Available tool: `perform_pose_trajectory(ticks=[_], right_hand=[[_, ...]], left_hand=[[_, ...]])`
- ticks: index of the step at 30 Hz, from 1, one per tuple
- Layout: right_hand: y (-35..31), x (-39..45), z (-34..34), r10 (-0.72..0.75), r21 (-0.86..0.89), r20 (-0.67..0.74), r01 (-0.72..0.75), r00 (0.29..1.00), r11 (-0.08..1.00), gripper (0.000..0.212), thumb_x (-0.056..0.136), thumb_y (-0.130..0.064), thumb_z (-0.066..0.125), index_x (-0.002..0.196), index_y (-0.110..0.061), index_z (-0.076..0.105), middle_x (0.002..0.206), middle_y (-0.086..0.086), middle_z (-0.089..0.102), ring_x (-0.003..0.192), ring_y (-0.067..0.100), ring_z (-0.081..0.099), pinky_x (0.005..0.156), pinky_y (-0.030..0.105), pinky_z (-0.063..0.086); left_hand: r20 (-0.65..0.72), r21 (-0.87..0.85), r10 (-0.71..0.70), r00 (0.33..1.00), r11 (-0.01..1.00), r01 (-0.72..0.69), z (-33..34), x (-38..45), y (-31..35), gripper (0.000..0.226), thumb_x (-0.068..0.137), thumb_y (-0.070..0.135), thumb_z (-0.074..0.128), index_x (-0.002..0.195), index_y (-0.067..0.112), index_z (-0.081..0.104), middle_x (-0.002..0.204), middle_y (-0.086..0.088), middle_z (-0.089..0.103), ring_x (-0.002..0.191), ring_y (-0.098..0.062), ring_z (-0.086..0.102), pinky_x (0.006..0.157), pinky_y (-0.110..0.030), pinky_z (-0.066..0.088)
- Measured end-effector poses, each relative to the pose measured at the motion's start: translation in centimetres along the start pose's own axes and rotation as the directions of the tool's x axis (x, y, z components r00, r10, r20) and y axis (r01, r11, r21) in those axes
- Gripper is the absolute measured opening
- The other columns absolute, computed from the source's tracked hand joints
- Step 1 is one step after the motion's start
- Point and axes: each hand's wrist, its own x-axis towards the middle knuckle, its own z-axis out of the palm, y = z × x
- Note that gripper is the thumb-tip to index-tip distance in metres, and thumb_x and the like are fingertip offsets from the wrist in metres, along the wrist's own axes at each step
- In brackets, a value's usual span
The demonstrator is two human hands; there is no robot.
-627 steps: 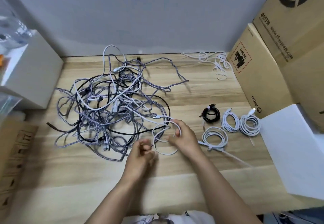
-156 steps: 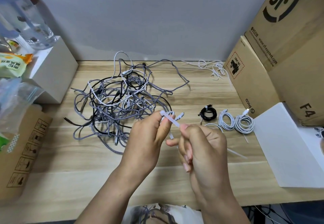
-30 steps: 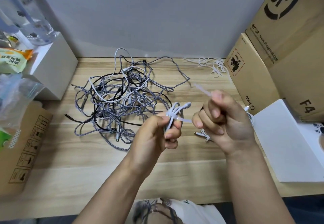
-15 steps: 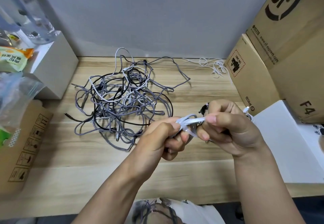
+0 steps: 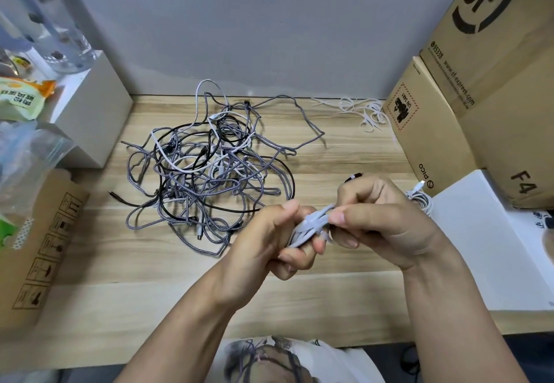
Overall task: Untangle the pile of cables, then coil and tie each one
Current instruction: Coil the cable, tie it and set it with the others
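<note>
The coiled white cable (image 5: 308, 226) sits bunched between my two hands, lifted above the pale wooden tabletop (image 5: 120, 277) in front of my chest. My left hand (image 5: 269, 241) has its fingers curled round the bundle of loops and grips it; my right hand (image 5: 380, 220) pinches the cable's upper end between thumb and forefinger, its other fingers curled in. A thin white tie seems to be wrapped there, though my fingers hide most of it, so I judge I am in the middle of binding this coil.

Beyond my left hand lies the tangled heap of grey braided, black and white cables (image 5: 207, 170), still knotted together, and that is most of the job left. Just behind my right hand I glimpse part of a finished white coil (image 5: 421, 200) and a scrap of a black one (image 5: 352, 177), already done. Farther off, by the wall, a loose scatter of thin white ties (image 5: 359, 110) waits near the brown cardboard box (image 5: 431, 131).
</note>
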Motion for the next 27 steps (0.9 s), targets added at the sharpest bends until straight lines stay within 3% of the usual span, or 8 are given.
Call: perform_pose_trajectory(ticks=[2,4,8,10,12,15,19,27], right_hand=[[-0.1,0.1,0.0,0.017,-0.086,-0.01,-0.017,1.0,0.996,0.023,0.062,-0.018,0.066,0.041,-0.023,0.056,0.041,0.0,0.052,0.041,0.021,0.033,0.046,0.039,0.013],[-0.3,0.1,0.0,0.027,-0.151,-0.038,-0.033,0.999,0.988,0.021,0.062,-0.024,0.069,0.043,-0.021,0.058,0.047,0.011,0.054,0.043,0.02,0.033,0.044,0.027,0.017],[-0.3,0.2,0.5,-0.025,-0.214,-0.133,-0.005,0.991,0.977,0.03,0.073,-0.016,0.075,0.049,-0.019,0.057,0.047,0.0,0.056,0.042,0.004,0.039,0.044,0.012,0.031],[0.6,0.4,0.9,-0.101,-0.27,-0.238,0.034,0.966,0.962,0.025,0.073,-0.022,0.077,0.058,-0.017,0.057,0.047,-0.006,0.053,0.045,0.004,0.039,0.047,0.013,0.033],[1.6,0.7,1.0,-0.283,-0.491,-0.318,0.098,0.905,0.865,0.018,0.073,-0.031,0.075,0.067,-0.026,0.059,0.055,-0.01,0.046,0.051,0.004,0.038,0.053,0.014,0.033],[2.1,1.0,1.0,-0.51,-0.748,-0.189,0.213,0.839,0.628,0.011,0.077,-0.032,0.066,0.087,-0.03,0.066,0.085,-0.009,0.049,0.077,0.009,0.049,0.071,0.017,0.037],[2.0,1.1,0.6,-0.564,-0.911,0.087,0.294,0.821,0.288,0.018,0.078,-0.043,0.061,0.081,-0.033,0.075,0.099,-0.011,0.056,0.098,0.009,0.046,0.082,0.035,0.027],[1.0,1.1,0.2,-0.503,-0.89,0.345,0.446,0.793,0.093,0.023,0.088,-0.032,0.056,0.075,-0.022,0.071,0.089,-0.01,0.065,0.092,0.013,0.048,0.079,0.04,0.023]], left_hand=[[-0.01,-0.003,-0.016,1.0,1.0,0.016,0.1,-0.1,0.0,0.048,0.07,0.054,0.039,0.078,0.01,0.056,0.062,-0.018,0.022,0.049,-0.007,0.023,0.044,-0.017,0.016],[-0.009,-0.037,-0.016,1.0,0.999,0.016,0.1,-0.2,0.1,0.051,0.072,0.057,0.042,0.083,0.01,0.056,0.065,-0.015,0.023,0.052,-0.007,0.024,0.045,-0.017,0.015],[-0.024,-0.03,-0.053,0.998,0.998,0.052,0.3,0.4,0.2,0.076,0.069,0.079,0.046,0.093,0.008,0.057,0.071,-0.008,0.022,0.054,-0.007,0.027,0.046,-0.017,0.017],[-0.115,0.054,-0.104,0.988,0.992,0.111,0.2,0.7,0.1,0.06,0.073,0.063,0.053,0.094,0.007,0.05,0.064,-0.003,0.028,0.05,-0.007,0.029,0.045,-0.017,0.022],[-0.131,0.131,-0.083,0.988,0.986,0.1,0.1,0.7,0.0,0.03,0.07,0.022,0.067,0.089,0.012,0.045,0.06,0.004,0.033,0.048,-0.005,0.031,0.046,-0.017,0.027],[-0.085,0.192,-0.005,0.996,0.981,0.021,0.1,0.3,0.1,0.021,0.074,0.007,0.052,0.091,0.016,0.044,0.061,0.007,0.033,0.052,-0.003,0.029,0.05,-0.015,0.028],[-0.044,0.275,-0.012,0.999,0.961,0.024,-0.4,0.4,0.0,0.023,0.074,0.003,0.05,0.087,0.019,0.039,0.059,0.014,0.035,0.053,-0.002,0.029,0.05,-0.014,0.028],[0.076,0.433,-0.001,0.997,0.901,-0.032,-0.9,0.2,-0.2,0.017,0.082,0.011,0.053,0.079,0.019,0.038,0.067,0.026,0.043,0.063,0.007,0.038,0.058,-0.007,0.034]])
